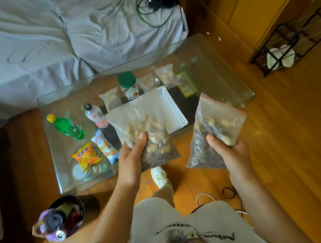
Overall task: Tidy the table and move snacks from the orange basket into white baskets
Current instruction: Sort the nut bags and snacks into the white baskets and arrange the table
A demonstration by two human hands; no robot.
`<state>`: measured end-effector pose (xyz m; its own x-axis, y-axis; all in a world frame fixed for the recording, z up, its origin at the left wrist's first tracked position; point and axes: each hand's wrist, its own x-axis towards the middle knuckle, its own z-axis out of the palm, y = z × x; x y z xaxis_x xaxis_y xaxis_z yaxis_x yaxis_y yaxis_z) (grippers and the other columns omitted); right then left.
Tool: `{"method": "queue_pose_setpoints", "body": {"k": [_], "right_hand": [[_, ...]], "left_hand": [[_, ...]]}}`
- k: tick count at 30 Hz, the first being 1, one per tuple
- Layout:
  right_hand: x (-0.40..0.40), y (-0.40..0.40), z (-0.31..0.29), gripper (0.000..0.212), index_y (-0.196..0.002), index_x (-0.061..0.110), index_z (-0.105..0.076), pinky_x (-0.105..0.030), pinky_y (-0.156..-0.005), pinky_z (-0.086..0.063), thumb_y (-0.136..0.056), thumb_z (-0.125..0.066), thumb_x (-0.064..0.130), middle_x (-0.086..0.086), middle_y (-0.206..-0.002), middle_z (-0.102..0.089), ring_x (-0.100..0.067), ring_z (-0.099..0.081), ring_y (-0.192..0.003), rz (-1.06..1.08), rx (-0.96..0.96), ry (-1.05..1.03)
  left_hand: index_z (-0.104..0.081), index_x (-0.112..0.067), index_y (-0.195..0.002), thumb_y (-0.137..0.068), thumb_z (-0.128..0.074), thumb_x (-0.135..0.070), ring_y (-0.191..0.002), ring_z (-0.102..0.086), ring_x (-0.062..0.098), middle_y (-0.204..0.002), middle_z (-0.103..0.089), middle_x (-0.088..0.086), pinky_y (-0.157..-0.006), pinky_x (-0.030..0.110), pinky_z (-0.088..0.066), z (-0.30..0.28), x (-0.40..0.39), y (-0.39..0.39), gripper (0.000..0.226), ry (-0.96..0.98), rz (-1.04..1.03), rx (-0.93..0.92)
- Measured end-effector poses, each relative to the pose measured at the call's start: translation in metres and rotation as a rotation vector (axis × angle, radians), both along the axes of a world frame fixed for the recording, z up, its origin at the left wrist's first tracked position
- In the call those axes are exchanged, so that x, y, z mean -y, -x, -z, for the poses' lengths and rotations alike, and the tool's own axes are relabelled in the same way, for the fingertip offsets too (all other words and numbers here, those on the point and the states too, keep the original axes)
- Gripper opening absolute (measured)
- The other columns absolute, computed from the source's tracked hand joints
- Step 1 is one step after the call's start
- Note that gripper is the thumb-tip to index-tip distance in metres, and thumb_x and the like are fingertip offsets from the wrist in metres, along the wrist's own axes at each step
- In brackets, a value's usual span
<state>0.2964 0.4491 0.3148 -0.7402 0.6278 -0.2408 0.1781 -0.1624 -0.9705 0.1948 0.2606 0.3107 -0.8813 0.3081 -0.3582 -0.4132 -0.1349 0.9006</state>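
A sofa under a rumpled grey-white cover (45,40) fills the space beyond the glass tabletop (203,53), with a tangle of green and black cables (152,5) on its right end. The tabletop stands on a wooden floor (300,122).

A white basket (171,107) with perforated walls sits near the middle of the tabletop; no orange basket can be made out. Behind the basket stand a green-lidded jar (127,84) and three small clear snack bags (166,76). Left of the basket are a white bottle with a black cap (94,115) and a green bottle with a yellow cap (66,127). Nearer the front edge, left of the basket, lie a blue-and-white snack packet (105,147) and an orange snack packet (86,156) with Chinese characters too blurred to read reliably.

The left hand (132,160) grips a zip bag of nuts and seeds (142,132), held up in front of the basket, thumb pressed on its face and fingers curled behind. The right hand (232,152) grips a second zip bag with a red seal strip (212,130), right of the basket and off the tabletop's front edge, thumb in front, fingers wrapped behind.

The shirt's print is upside down; I cannot read it with certainty.
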Motion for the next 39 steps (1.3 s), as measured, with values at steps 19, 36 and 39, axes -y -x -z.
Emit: {"method": "queue_pose_setpoints", "body": {"k": [19, 36, 39], "right_hand": [[-0.12, 0.244, 0.025, 0.021, -0.088, 0.035, -0.061, -0.009, -0.058, -0.051, -0.075, -0.074, 0.024, 0.027, -0.077, -0.069, 0.011, -0.064, -0.079, -0.027, 0.151, 0.091], [-0.094, 0.32, 0.267, 0.029, -0.099, 0.028, -0.052, -0.03, -0.069, -0.052, -0.079, -0.071, 0.021, -0.006, -0.101, -0.064, -0.021, -0.064, -0.088, -0.033, 0.56, 0.137], [-0.087, 0.308, 0.299, 0.03, -0.105, 0.028, -0.051, -0.026, -0.068, -0.048, -0.081, -0.069, 0.026, 0.001, -0.104, -0.06, -0.012, -0.058, -0.088, -0.083, 0.631, 0.102]], "left_hand": [[-0.062, -0.03, -0.102, -0.081, -0.058, -0.039, -0.082, -0.07, 0.0, -0.087, -0.074, -0.013, -0.06, 0.01, -0.052, 0.024, -0.12, 0.22, 0.023, 0.117, -0.183, 0.044], [-0.07, -0.014, -0.097, -0.076, -0.073, -0.026, -0.087, -0.066, 0.011, -0.088, -0.073, -0.002, -0.065, 0.008, -0.048, 0.258, -0.168, 0.253, 0.024, 0.442, -0.397, 0.392], [-0.062, -0.027, -0.101, -0.078, -0.071, -0.029, -0.094, -0.055, -0.004, -0.108, -0.058, -0.006, -0.074, 0.001, -0.041, 0.285, -0.169, 0.244, 0.025, 0.624, -0.324, 0.302]]}}
